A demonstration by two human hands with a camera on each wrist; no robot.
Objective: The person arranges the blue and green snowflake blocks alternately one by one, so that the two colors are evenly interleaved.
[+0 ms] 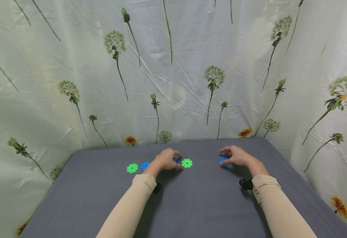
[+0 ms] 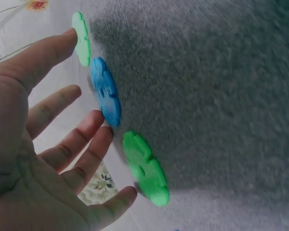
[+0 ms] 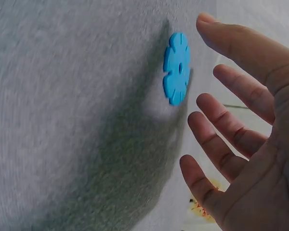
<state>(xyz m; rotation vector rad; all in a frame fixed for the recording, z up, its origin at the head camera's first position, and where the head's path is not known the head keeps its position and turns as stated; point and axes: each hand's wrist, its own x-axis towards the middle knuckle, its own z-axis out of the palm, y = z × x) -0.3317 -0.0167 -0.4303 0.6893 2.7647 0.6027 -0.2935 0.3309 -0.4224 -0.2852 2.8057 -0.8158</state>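
My left hand [image 1: 165, 160] hovers with fingers spread around a row of notched plastic discs. In the left wrist view a green disc [image 2: 81, 39] is by the thumb tip, a blue disc [image 2: 106, 91] is near the middle fingertips, and another green disc [image 2: 145, 168] is by the little finger; the head view hides that last one behind the hand. My right hand [image 1: 238, 156] is over a single blue disc [image 3: 177, 69] lying on the grey cloth, its thumb and fingers apart on either side. Neither hand holds anything.
At the left end of the row lie a green disc [image 1: 132, 168] and a blue disc [image 1: 145, 166]. Grey cloth covers the table [image 1: 197, 205]. A flower-printed curtain [image 1: 179, 82] hangs close behind it and along its sides.
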